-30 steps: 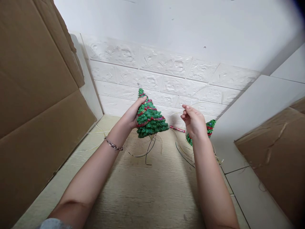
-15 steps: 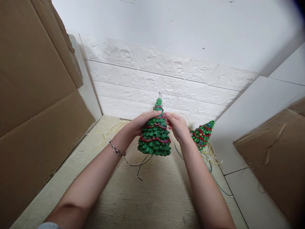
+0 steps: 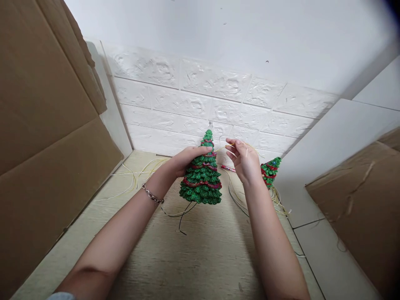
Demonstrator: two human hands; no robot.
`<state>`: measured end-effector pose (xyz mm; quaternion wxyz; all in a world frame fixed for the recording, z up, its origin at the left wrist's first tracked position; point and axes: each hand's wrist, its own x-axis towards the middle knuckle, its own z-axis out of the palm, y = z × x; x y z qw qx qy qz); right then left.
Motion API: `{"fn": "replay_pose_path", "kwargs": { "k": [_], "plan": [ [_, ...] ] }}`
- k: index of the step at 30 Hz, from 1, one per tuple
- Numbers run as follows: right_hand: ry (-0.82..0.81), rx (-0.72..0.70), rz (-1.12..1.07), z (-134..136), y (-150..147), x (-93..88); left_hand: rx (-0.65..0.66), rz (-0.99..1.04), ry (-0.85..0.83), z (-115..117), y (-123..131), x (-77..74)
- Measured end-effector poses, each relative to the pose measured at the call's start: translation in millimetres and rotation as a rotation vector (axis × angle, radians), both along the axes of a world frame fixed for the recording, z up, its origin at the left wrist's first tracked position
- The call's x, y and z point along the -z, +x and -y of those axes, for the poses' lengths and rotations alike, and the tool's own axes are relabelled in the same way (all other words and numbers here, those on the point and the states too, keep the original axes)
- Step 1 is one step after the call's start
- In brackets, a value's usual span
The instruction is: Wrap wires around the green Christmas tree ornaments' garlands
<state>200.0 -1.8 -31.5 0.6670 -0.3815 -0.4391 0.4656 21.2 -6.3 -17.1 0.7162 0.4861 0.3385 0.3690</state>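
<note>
My left hand (image 3: 186, 160) grips a small green glittery Christmas tree (image 3: 201, 179) with red garland bands, held upright above the table (image 3: 193, 258). Dark wires hang from the tree's base. My right hand (image 3: 243, 160) is just right of the treetop, fingers pinched on a thin yellow wire (image 3: 222, 148) that runs toward the tree's upper part. A second small green tree (image 3: 270, 171) stands behind my right wrist, partly hidden by it.
Loose yellow and white wires (image 3: 137, 175) lie on the light wooden table near the white brick-pattern wall (image 3: 187, 100). A short red stick (image 3: 228, 168) lies by the wall. Cardboard sheets (image 3: 46, 125) lean at left, and more cardboard (image 3: 359, 196) at right.
The tree swung from tilted at left to upright at centre. My right hand met the treetop, then drew back to the right and up, pulling a thin yellow wire.
</note>
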Motion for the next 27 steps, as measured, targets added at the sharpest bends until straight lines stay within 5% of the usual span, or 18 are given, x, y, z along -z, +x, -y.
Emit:
{"fn": "replay_pose_path", "kwargs": {
  "k": [8,15,22,27],
  "plan": [
    [-0.054,-0.236,0.374,2,-6,7.1,0.057,0.031,0.034,2,2,0.3],
    [-0.021,-0.133,0.214,-4,-18,12.8,0.05,0.042,0.041,0,4,1.7],
    [-0.04,-0.025,-0.176,2,2,-7.6,0.017,0.0,0.006,1,2,1.8],
    [0.051,0.051,-0.254,9,17,-19.7,0.002,-0.006,-0.016,-2,1,5.4]
  ]
}}
